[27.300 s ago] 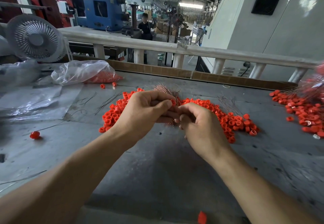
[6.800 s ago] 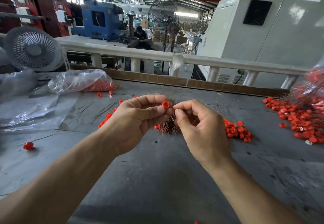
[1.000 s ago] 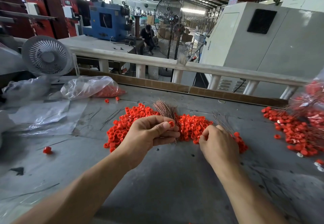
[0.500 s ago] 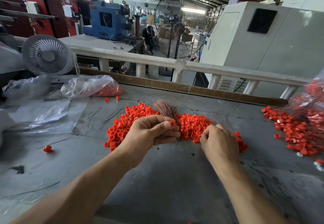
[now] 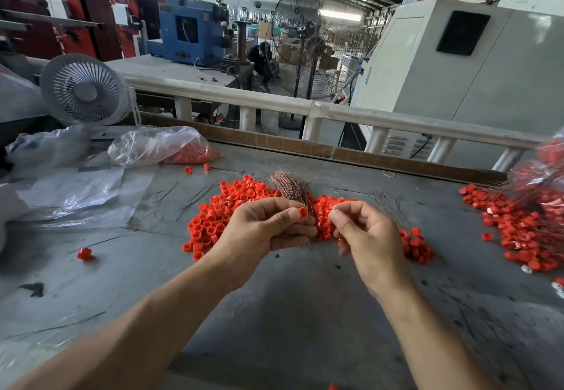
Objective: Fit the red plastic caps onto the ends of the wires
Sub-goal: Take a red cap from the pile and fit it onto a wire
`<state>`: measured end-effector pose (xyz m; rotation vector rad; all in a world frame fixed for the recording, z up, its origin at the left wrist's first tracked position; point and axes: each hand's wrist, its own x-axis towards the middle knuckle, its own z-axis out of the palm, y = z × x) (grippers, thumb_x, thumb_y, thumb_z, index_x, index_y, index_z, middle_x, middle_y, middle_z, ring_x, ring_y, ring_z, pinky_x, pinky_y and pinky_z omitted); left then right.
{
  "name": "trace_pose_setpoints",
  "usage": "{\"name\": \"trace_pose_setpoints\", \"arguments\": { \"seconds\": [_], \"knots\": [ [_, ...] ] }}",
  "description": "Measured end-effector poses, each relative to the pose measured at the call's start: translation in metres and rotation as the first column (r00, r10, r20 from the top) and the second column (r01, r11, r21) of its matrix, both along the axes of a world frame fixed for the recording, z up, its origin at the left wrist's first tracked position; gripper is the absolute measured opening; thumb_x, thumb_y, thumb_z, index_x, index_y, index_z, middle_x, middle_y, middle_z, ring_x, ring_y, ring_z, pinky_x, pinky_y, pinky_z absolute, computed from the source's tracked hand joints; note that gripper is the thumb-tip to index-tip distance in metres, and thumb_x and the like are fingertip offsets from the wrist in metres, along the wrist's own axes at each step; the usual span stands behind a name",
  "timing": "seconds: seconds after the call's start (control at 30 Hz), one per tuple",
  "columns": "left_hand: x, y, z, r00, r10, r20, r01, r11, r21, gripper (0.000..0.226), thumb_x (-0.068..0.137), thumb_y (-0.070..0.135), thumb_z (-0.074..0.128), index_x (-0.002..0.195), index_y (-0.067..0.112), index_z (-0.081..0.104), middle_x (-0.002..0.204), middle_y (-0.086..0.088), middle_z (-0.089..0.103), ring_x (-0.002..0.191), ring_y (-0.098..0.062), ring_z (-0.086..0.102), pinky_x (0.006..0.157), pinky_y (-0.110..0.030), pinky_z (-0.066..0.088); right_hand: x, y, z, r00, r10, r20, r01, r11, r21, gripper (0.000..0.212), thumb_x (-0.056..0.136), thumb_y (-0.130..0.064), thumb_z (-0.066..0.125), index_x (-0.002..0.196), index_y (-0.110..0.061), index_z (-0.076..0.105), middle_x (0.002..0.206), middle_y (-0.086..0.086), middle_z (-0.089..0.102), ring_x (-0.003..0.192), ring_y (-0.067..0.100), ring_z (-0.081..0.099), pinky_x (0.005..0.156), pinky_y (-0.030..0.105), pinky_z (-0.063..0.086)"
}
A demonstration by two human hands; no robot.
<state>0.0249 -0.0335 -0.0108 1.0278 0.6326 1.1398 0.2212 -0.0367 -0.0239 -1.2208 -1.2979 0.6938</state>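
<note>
Left hand (image 5: 262, 231) pinches a red cap (image 5: 302, 212) and wire bundle (image 5: 290, 186); right hand (image 5: 366, 237) curled (contents unclear).

**Bright daylight, wide-angle bend, soft edges**

Even daylight fills the hall, entering through high windows at the far left and roof openings that blow out to white. The grey metal worktable (image 5: 290, 313) shows only faint, soft shadows under the forearms. Straight lines bow from lens distortion. The clear crinkled plastic bag (image 5: 158, 145) carries glare; the far right edge is smeared and blurred.
</note>
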Motion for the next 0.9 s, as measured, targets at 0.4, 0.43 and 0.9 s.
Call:
{"name": "trace_pose_setpoints", "arguments": {
  "seconds": [0.4, 0.43, 0.9],
  "knots": [
    [-0.002, 0.002, 0.002, 0.999, 0.02, 0.041, -0.019, 0.999, -0.031, 0.031, 0.082, 0.018, 0.071, 0.107, -0.001, 0.069, 0.104, -0.025, 0.075, 0.092, -0.028, 0.076, 0.075, -0.03, 0.062, -0.016, -0.008, 0.004, 0.986, 0.166, -0.01, -0.164, 0.982, 0.089, 0.019, 0.089, -0.011, 0.076, 0.096, -0.028, 0.079, 0.087, -0.006, 0.077, 0.072, 0.002, 0.067, 0.056, 0.019, 0.053],
    [-0.002, 0.002, 0.002, 0.999, 0.018, 0.039, -0.017, 0.999, -0.027, 0.031, 0.082, 0.018, 0.071, 0.106, 0.0, 0.069, 0.103, -0.024, 0.075, 0.092, -0.027, 0.076, 0.076, -0.03, 0.062, -0.016, -0.008, 0.005, 0.987, 0.16, -0.003, -0.159, 0.982, 0.1, 0.022, 0.089, -0.011, 0.075, 0.096, -0.031, 0.08, 0.087, -0.008, 0.077, 0.072, 0.001, 0.067, 0.056, 0.019, 0.053],
    [-0.002, 0.002, 0.001, 1.0, 0.027, 0.015, -0.027, 0.999, -0.026, 0.03, 0.084, 0.017, 0.07, 0.108, -0.002, 0.069, 0.104, -0.025, 0.075, 0.095, -0.03, 0.076, 0.077, -0.032, 0.062, -0.018, -0.007, 0.001, 0.992, 0.129, 0.006, -0.129, 0.987, 0.092, 0.027, 0.091, -0.003, 0.074, 0.09, -0.03, 0.076, 0.088, -0.004, 0.076, 0.081, 0.01, 0.072, 0.076, 0.029, 0.058]
  ]
}}
